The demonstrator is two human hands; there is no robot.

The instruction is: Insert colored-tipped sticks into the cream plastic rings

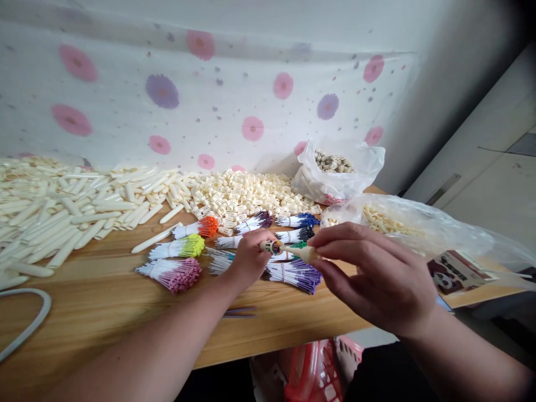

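Between both hands [251, 258] [379, 276], pen [271, 246], nearby panda label [457, 272], wording unreadable

Head-worn view, forward and down

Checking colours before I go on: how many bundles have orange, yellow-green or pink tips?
3, left of the left hand: orange bundle at the back, yellow-green bundle in the middle, pink bundle nearest the person. Others may be hidden.
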